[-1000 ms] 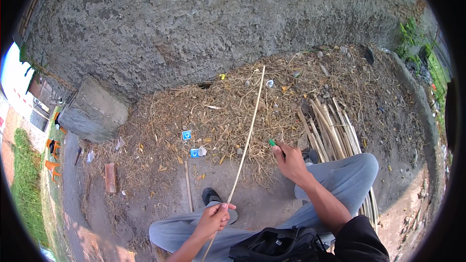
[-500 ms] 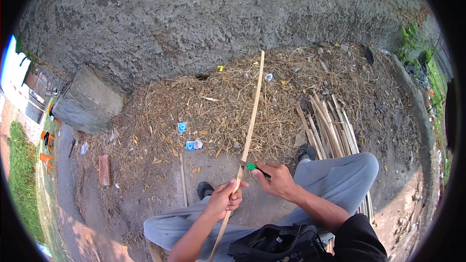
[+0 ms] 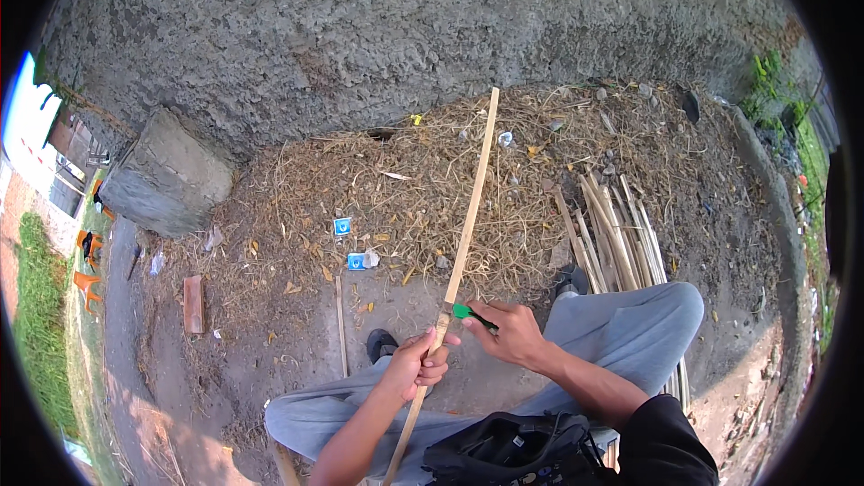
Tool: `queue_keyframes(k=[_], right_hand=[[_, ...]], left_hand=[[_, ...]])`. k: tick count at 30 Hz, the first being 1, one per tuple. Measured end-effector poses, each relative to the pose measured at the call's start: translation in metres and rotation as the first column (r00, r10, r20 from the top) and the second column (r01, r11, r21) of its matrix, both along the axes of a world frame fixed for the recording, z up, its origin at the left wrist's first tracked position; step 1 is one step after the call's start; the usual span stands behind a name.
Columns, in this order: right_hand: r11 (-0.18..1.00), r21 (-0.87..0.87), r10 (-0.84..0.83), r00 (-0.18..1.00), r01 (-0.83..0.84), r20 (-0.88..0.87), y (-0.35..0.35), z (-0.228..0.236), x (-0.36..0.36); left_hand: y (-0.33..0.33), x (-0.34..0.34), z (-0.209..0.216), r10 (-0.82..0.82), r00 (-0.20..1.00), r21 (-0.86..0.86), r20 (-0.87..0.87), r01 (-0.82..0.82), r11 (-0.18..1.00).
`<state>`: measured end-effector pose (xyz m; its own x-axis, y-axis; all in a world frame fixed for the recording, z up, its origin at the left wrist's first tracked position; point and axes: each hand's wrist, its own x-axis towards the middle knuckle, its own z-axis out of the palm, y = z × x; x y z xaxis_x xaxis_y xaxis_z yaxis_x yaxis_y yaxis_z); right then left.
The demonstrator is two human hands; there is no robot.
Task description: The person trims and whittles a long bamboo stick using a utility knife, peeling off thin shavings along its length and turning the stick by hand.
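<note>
Left grip (image 3: 414,371) clamps the pale strip (image 3: 473,214), which slants up from the lap — right grip (image 3: 516,336), closed on a green tool (image 3: 461,310), seemingly trims its edge; another stroke calls for steadiness.

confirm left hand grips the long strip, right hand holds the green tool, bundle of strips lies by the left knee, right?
Wrong side: the head view shows the bundle of strips lying by the right knee, not the left. The left hand grips the long strip, and the right hand holds the green tool.
</note>
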<state>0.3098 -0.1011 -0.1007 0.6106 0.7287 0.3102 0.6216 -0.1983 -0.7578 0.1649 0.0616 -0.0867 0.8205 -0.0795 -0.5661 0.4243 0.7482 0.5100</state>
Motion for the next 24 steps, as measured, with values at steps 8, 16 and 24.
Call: queue_keyframes(k=[8, 16, 24], right_hand=[[1.0, 0.006, -0.007, 1.0, 0.007, -0.01, -0.001, 0.002, 0.002], [1.0, 0.031, 0.002, 1.0, -0.002, 0.003, -0.001, -0.007, 0.003], [1.0, 0.0, 0.027, 1.0, -0.027, 0.001, -0.002, -0.006, 0.002]], left_hand=[[-0.005, 0.0, -0.003, 0.034, 0.999, 0.13, -0.002, -0.033, 0.991], [-0.005, 0.001, -0.005, 0.034, 0.999, 0.097, 0.017, -0.036, 0.995], [-0.007, -0.002, -0.013, 0.068, 0.996, 0.083, 0.051, -0.072, 0.994]])
